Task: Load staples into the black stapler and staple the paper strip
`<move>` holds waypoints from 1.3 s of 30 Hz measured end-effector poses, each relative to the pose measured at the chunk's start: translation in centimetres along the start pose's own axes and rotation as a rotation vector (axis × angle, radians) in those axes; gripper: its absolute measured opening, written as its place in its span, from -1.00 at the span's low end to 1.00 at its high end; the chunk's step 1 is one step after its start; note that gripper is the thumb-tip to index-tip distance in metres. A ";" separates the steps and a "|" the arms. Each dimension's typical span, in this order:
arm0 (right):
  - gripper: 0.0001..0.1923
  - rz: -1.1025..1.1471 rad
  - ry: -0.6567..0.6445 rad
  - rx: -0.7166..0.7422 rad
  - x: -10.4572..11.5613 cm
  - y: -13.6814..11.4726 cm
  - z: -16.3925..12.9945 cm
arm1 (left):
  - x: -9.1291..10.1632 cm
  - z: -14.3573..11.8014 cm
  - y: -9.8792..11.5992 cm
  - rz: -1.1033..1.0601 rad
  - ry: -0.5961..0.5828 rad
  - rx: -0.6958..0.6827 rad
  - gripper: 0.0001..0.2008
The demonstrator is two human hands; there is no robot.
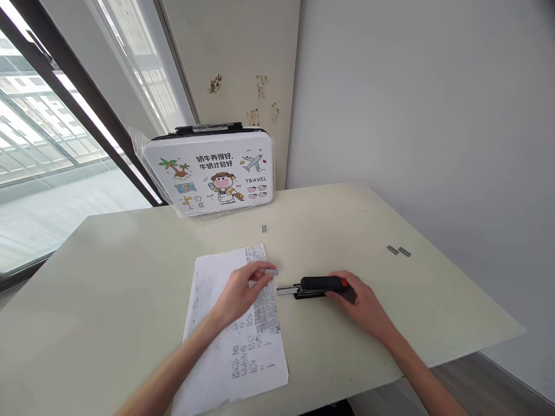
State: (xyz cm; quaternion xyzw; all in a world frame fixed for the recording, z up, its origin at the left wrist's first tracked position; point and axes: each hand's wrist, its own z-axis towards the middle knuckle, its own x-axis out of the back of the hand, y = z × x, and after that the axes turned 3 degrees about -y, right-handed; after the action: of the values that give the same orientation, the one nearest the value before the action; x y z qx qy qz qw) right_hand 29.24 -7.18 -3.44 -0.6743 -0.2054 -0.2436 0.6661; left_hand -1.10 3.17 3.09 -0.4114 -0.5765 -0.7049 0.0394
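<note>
My right hand (358, 300) grips the rear end of a black stapler (321, 283) that rests on the table. From the stapler's front, a metal staple tray (287, 290) sticks out to the left. Between the thumb and fingers of my left hand (245, 289) is a short strip of staples (272, 271), held just above and left of that tray. Beneath my left hand lies a printed sheet of paper (260, 364), partly covered by my hand and forearm.
A white case (208, 173) with cartoon prints stands at the back of the table (338, 225). One staple strip (264, 229) lies in front of it. Two more staple strips (398, 251) lie at the right. A wall rises behind the right side, a window on the left.
</note>
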 end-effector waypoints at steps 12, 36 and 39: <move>-0.59 0.027 -0.027 0.006 0.1 0.0 0.1 | -3.7 -1.2 0.4 0.187 0.029 -0.234 -0.78; -0.66 0.029 -0.024 0.034 0.1 0.3 0.2 | -1.0 0.9 -3.0 0.015 -0.214 -0.380 -0.70; -0.68 0.025 -0.041 0.041 0.2 0.4 0.3 | -1.8 2.6 -2.5 -0.005 -0.263 -0.422 -0.74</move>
State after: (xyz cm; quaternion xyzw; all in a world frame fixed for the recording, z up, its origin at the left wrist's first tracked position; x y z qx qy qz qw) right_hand 29.65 -6.88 -3.63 -0.6677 -0.2155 -0.2173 0.6786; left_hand 0.18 5.46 -0.02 -0.4971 -0.4179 -0.7501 -0.1244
